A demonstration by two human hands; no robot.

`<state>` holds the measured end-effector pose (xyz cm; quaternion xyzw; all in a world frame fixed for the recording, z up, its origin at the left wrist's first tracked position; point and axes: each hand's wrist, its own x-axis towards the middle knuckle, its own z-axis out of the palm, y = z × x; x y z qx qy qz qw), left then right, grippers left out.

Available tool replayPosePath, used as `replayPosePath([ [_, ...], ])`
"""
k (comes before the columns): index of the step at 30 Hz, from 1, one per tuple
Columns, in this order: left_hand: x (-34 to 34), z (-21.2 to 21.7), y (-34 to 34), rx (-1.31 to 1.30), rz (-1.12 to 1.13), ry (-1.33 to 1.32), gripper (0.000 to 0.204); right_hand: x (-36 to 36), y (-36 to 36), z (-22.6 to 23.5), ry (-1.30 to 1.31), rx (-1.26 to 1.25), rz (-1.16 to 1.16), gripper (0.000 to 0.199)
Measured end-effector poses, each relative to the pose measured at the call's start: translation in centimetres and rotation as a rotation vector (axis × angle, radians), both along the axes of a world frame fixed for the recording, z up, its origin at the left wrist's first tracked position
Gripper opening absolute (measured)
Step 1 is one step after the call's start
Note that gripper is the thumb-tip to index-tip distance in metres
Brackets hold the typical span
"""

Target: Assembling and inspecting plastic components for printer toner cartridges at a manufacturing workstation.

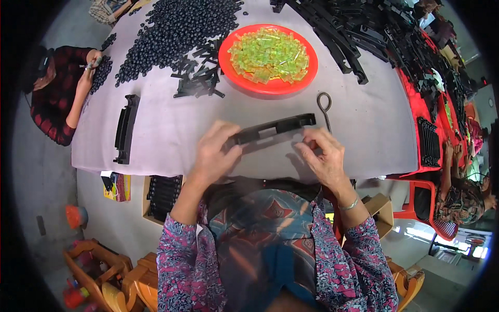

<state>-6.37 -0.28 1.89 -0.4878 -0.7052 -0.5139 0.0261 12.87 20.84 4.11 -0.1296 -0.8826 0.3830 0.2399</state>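
A long black plastic bar-shaped housing (297,124), with an open slot along it, is held up over the cloth, slightly tilted. My left hand (214,151) grips its left end between thumb and fingers. Just below the right end is my right hand (326,156), thumb and forefinger curled in a pinch; whether something small sits between them I cannot make out. Beyond the right hand lies a dark metal rod with a looped end (324,102). A red plate (236,83) heaped with yellow-green translucent pieces (267,54) stands farther back.
Another black housing (126,130) lies at the left. Small black round parts (171,36) and short black strips (200,73) are piled at the back. Long black bars (338,39) cover the back right. A co-worker (60,96) sits left; a red chair (421,203) stands right.
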Motion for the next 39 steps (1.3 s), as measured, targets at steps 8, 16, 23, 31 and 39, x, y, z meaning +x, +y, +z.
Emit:
replayPosePath([
  [8, 5.2, 1.4, 1.5, 0.117, 0.071, 0.341, 0.040, -1.6, -3.7, -0.5, 0.016, -1.066, 0.102, 0.030],
  [16, 7.0, 0.2, 2.1, 0.209, 0.018, 0.407, 0.043, -3.0, -6.2, 0.4, 0.010, -1.322, 0.031, 0.025],
  [23, 7.5, 0.8, 1.8, 0.186, -0.140, 0.380, 0.041, -3.4, -2.9, 1.6, -0.175, -0.643, 0.161, 0.027],
  [31, 3.9, 1.9, 1.1, -0.086, 0.270, 0.394, 0.058, -2.8, 0.5, 1.9, -0.273, 0.029, 0.331, 0.034],
  [39, 2.6, -0.6, 0.9, -0.333, 0.111, 0.213, 0.047, -4.4, 2.8, 1.7, -0.269, 0.025, 0.407, 0.030],
])
